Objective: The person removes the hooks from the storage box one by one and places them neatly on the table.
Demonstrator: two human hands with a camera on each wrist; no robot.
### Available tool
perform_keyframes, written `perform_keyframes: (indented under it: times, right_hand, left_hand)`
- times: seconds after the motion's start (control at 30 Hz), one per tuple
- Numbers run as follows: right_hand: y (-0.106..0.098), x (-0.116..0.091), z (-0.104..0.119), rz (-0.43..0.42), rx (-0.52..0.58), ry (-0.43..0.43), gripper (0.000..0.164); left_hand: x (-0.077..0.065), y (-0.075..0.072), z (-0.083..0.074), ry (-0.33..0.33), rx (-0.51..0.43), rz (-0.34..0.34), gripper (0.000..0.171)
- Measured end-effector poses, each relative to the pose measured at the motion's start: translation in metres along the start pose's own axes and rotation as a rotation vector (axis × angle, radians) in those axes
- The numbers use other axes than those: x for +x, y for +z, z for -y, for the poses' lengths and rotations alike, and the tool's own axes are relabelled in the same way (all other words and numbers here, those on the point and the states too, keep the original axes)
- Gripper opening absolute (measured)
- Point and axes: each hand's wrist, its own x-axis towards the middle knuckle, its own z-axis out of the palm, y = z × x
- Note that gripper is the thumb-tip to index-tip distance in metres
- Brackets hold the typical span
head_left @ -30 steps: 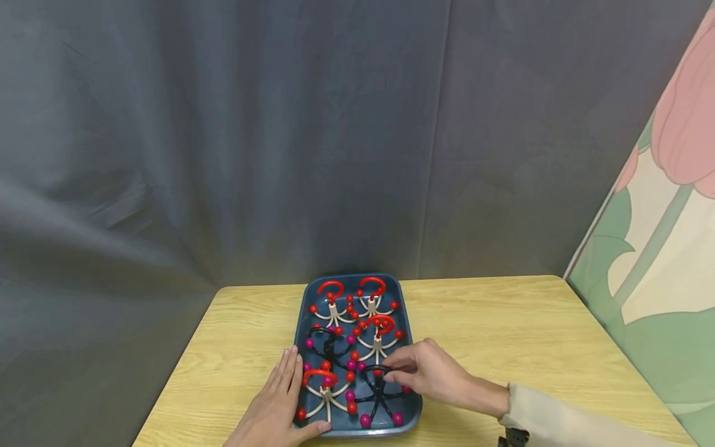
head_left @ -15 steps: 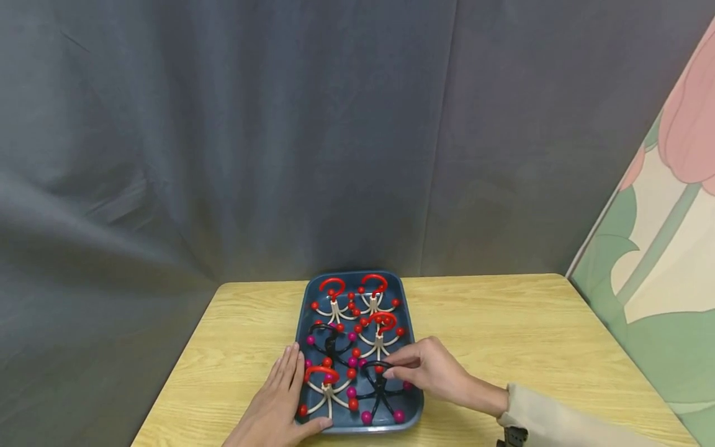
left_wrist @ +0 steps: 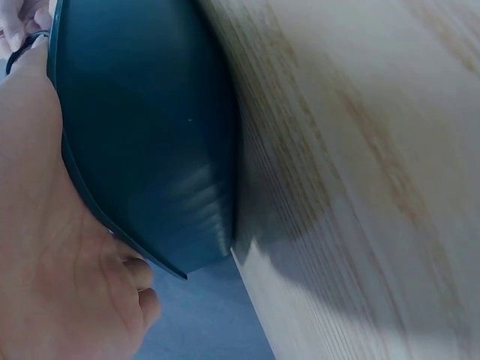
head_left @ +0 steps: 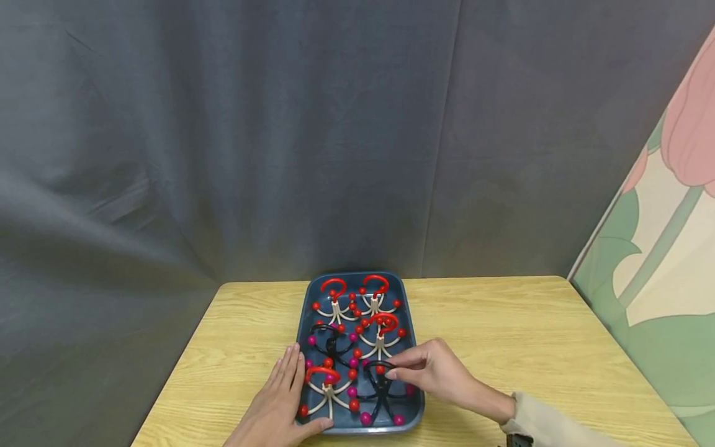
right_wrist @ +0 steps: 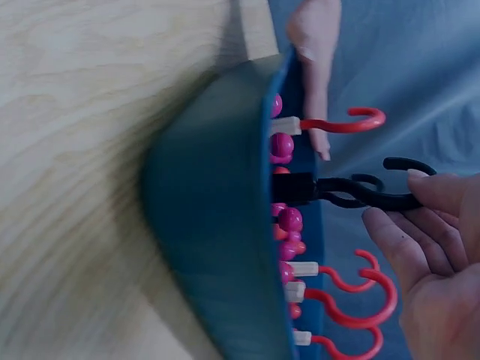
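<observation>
A dark blue tray (head_left: pixel 385 429) holds several hook hangers whose curved arms end in small balls. My right hand (head_left: pixel 436 369) pinches the curved top of the black hanger (head_left: pixel 382 388) at the near right, between thumb and fingers. In the right wrist view that black hook (right_wrist: pixel 367 195) stands above the rim, its lower end hidden by the tray wall. My left hand (head_left: pixel 274 394) rests along the tray's left side, fingers straight and thumb on the near edge. Beside it sits a white hanger with a red hook (head_left: pixel 328 390).
Another black hanger (head_left: pixel 331 344) lies mid-left in the tray. White hangers with red hooks, such as this one (head_left: pixel 380 338), fill the far part. The wooden table (head_left: pixel 491 329) extends to both sides, with a grey curtain (head_left: pixel 335 155) behind and a flower-patterned panel (head_left: pixel 670 261) at right.
My right hand has shifted slightly to the right while still pinching the black hanger's hook. My left hand stays on the tray's side.
</observation>
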Motion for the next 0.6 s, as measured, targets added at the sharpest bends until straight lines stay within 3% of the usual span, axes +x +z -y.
perform_keyframes:
  times: [0.6]
  right_hand:
    - [-0.040,0.004,0.027,-0.172,0.040,0.006,0.023]
  left_hand:
    - [0.003,0.001,-0.001,-0.016,-0.003,-0.001,0.135]
